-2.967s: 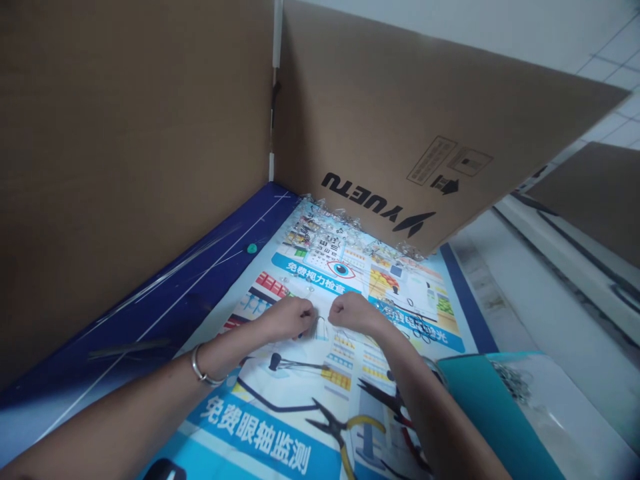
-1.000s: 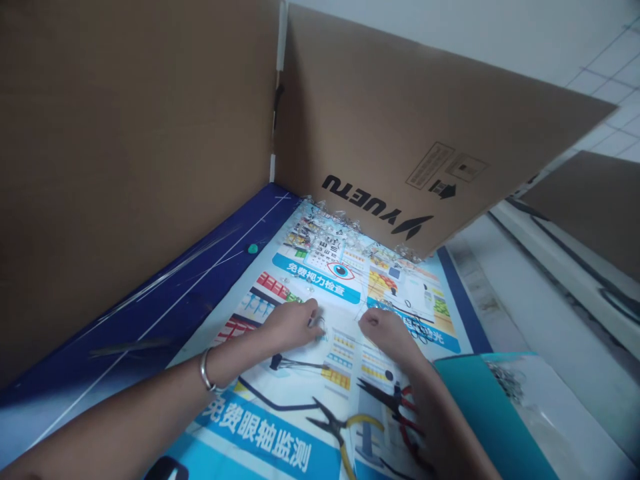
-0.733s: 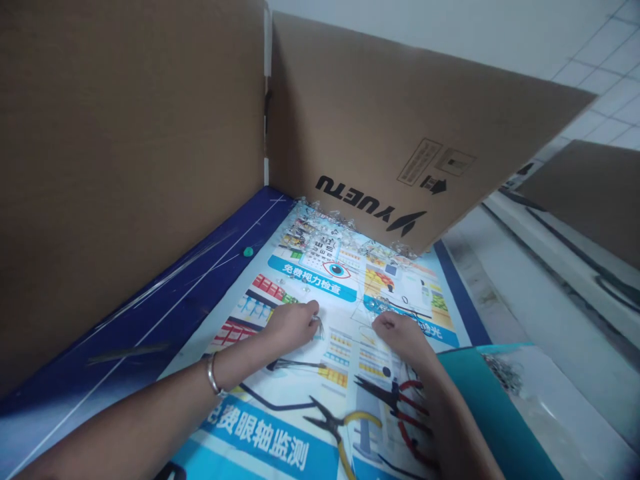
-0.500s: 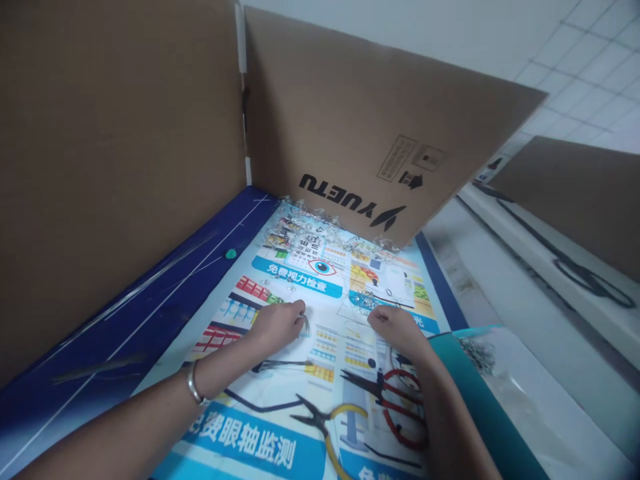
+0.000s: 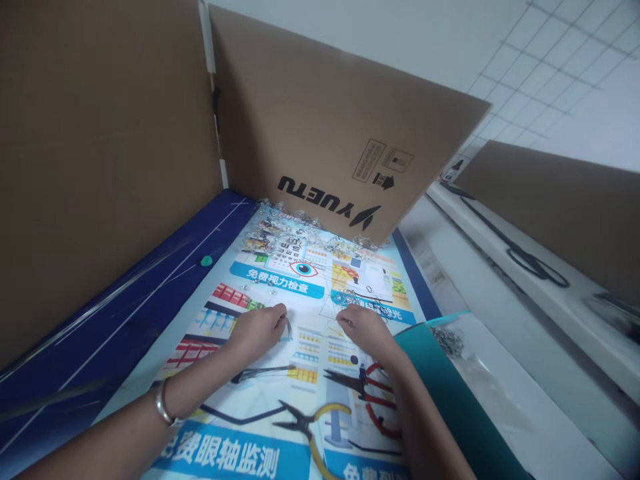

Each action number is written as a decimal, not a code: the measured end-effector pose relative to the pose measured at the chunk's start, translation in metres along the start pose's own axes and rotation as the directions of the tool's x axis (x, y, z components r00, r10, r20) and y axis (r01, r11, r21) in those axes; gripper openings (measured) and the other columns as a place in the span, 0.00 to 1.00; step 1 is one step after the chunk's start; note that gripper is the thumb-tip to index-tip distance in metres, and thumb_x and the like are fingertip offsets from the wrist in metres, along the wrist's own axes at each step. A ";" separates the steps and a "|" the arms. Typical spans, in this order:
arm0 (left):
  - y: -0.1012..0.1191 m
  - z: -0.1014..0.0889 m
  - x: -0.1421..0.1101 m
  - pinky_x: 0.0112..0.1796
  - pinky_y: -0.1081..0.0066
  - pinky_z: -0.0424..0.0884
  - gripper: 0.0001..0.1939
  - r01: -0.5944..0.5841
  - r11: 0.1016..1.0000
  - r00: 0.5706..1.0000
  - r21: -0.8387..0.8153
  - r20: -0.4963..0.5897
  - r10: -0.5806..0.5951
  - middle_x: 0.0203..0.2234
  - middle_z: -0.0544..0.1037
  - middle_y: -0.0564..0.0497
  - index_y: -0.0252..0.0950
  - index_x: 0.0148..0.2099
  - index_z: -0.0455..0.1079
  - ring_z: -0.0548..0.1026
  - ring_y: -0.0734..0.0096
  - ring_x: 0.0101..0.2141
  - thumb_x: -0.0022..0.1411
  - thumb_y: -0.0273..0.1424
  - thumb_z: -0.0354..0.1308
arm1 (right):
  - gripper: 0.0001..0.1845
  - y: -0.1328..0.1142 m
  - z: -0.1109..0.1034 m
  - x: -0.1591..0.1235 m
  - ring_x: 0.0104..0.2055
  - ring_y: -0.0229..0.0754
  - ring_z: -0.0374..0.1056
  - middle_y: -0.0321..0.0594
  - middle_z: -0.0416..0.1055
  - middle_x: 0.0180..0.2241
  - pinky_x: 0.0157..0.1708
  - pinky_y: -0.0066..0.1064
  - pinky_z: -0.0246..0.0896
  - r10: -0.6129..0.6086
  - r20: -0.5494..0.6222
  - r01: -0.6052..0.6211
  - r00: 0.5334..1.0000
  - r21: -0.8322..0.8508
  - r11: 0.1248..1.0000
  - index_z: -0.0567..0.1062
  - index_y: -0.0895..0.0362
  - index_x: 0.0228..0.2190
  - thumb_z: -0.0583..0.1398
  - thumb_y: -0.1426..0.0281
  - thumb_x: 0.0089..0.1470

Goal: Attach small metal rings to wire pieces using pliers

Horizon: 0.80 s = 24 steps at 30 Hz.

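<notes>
My left hand [image 5: 261, 331] is closed in a pinch over the printed poster sheet [image 5: 305, 313], with thin wire strands [image 5: 289, 328] poking out below its fingertips. To its right, my right hand [image 5: 364, 328] is also closed, fingertips pressed together; what it pinches is too small to make out. Small clear beads [image 5: 345, 297] lie just beyond the right hand, and a couple more clear beads [image 5: 273, 292] lie past the left. Nearer me are yellow-handled pliers [image 5: 300, 421] with jaws apart and red-handled scissors [image 5: 350, 383], partly covered by my right forearm.
Many clear beaded pieces [image 5: 300, 230] line the foot of an upright cardboard panel [image 5: 340, 120]. Another cardboard wall [image 5: 100, 167] stands at left. A teal-sided box [image 5: 450, 393] holding metal bits [image 5: 447, 341] sits at right. A green spool [image 5: 206, 261] lies on blue cloth.
The view has swung to the right, so the scene sits further left. My two hands have come slightly closer together, both still closed.
</notes>
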<state>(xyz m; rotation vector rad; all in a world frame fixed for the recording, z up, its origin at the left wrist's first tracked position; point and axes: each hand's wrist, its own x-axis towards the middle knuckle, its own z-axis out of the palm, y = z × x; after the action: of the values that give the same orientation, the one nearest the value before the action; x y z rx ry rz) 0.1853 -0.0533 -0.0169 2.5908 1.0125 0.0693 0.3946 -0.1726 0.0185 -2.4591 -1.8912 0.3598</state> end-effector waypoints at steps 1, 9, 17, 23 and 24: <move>0.000 0.000 0.000 0.29 0.72 0.60 0.11 -0.001 1.000 1.000 -0.005 0.000 0.001 0.29 0.77 0.50 0.41 0.39 0.65 0.74 0.65 0.31 0.61 0.35 0.42 | 0.14 -0.002 0.001 0.001 0.36 0.34 0.64 0.36 0.70 0.34 0.34 0.21 0.50 0.000 0.004 0.000 1.000 -0.009 1.000 0.74 0.53 0.31 0.49 0.72 0.54; -0.001 -0.002 -0.002 0.26 0.73 0.58 0.13 -0.031 0.999 0.999 0.026 -0.017 0.032 0.27 0.76 0.49 0.41 0.38 0.65 0.74 0.64 0.29 0.62 0.36 0.39 | 0.15 0.004 0.006 0.008 0.39 0.36 0.63 0.38 0.69 0.36 0.35 0.23 0.50 0.092 -0.009 -0.092 0.996 -0.116 0.989 0.73 0.54 0.35 0.47 0.70 0.57; -0.006 -0.003 -0.003 0.27 0.75 0.57 0.13 -0.014 0.993 0.999 -0.118 -0.040 0.009 0.25 0.74 0.52 0.41 0.36 0.65 0.72 0.68 0.29 0.62 0.35 0.40 | 0.14 0.004 0.001 0.003 0.38 0.36 0.64 0.39 0.69 0.35 0.35 0.23 0.50 0.070 0.016 -0.065 0.997 -0.209 0.976 0.73 0.55 0.34 0.48 0.69 0.57; -0.014 -0.003 -0.002 0.27 0.77 0.58 0.13 -0.033 0.905 0.986 -0.423 -0.164 -0.040 0.20 0.69 0.56 0.40 0.33 0.63 0.69 0.73 0.25 0.61 0.35 0.40 | 0.13 -0.012 0.005 0.001 0.37 0.39 0.64 0.42 0.69 0.32 0.34 0.25 0.51 -0.015 0.047 0.028 0.999 -0.288 0.957 0.72 0.58 0.28 0.49 0.73 0.56; -0.014 -0.004 -0.002 0.27 0.77 0.59 0.13 -0.043 0.887 0.981 -0.460 -0.188 -0.050 0.20 0.69 0.56 0.39 0.32 0.63 0.68 0.73 0.24 0.61 0.35 0.40 | 0.13 -0.014 0.006 0.001 0.37 0.40 0.64 0.43 0.69 0.32 0.33 0.26 0.51 -0.025 0.051 0.039 0.998 -0.300 0.953 0.72 0.59 0.28 0.49 0.75 0.55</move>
<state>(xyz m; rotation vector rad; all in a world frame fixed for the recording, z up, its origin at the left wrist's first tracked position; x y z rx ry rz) 0.1741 -0.0439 -0.0182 2.1700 0.9282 0.5115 0.3799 -0.1688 0.0149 -2.6182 -2.1462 0.1352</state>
